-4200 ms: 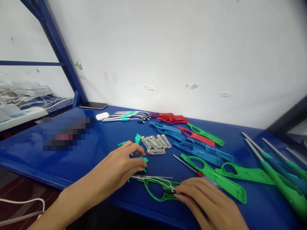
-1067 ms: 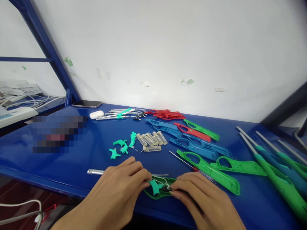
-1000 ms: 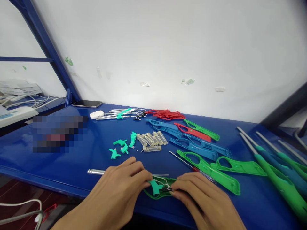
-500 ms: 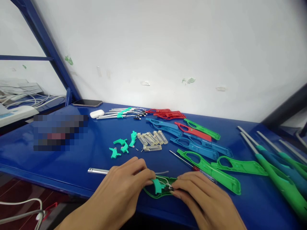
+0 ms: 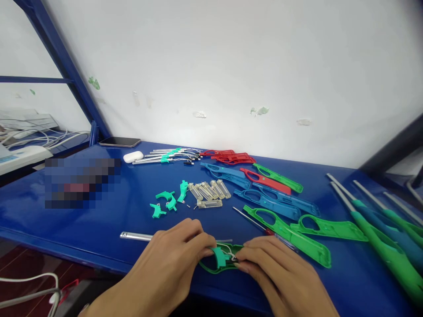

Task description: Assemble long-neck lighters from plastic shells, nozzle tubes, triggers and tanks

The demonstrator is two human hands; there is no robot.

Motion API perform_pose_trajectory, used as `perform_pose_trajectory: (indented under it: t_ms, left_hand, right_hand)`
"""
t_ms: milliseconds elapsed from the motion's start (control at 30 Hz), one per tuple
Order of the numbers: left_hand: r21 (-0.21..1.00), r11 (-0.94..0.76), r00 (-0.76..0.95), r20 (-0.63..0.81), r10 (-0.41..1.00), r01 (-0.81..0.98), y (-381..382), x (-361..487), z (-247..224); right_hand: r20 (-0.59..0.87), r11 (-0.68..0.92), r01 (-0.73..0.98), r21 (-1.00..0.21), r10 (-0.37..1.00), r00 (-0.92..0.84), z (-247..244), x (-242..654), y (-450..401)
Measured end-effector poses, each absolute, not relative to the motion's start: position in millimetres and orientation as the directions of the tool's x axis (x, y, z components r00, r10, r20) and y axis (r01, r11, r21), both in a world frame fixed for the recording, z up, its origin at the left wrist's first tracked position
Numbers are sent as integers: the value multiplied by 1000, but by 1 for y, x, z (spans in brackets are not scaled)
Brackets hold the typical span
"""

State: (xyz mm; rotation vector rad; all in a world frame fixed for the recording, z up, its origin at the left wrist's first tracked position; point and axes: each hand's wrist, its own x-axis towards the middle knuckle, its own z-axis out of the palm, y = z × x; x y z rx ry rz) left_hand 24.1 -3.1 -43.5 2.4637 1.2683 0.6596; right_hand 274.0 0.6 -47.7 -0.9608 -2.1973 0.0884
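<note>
My left hand (image 5: 178, 255) pinches a teal trigger piece (image 5: 219, 258) over a green handle shell (image 5: 211, 267) near the table's front edge. A silver metal tube (image 5: 136, 236) sticks out to the left from behind that hand. My right hand (image 5: 277, 264) has its fingertips closed on a small black part (image 5: 233, 259) with white wires, at the right of the teal piece. The shell's right end is hidden under the right hand. A thin clear tube (image 5: 224, 241) lies just behind the shell.
Teal pieces (image 5: 167, 199) and clear tanks (image 5: 209, 191) lie beyond my hands. Red, blue (image 5: 267, 203) and green shells (image 5: 287, 233) spread to the right, with a screwdriver (image 5: 249, 219) and long-nosed lighters (image 5: 380, 237). Wired metal tubes (image 5: 165, 155), a white case (image 5: 133, 156) and a phone (image 5: 120, 141) are farther back.
The teal piece has shifted slightly to the right and now sits closer to the black part. Both hands keep their hold, with only small finger movement.
</note>
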Motion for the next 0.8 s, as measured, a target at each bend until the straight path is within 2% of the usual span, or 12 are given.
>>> perform_pose_trajectory:
  t_ms: [500, 800]
  left_hand:
    - [295, -647, 519, 408, 751, 703, -2, 30, -48]
    - [323, -627, 476, 437, 763, 709, -3, 26, -49]
  right_hand:
    - [608, 709, 634, -310, 660, -440, -50, 273, -1]
    - [628, 705, 651, -281, 648, -431, -52, 273, -1]
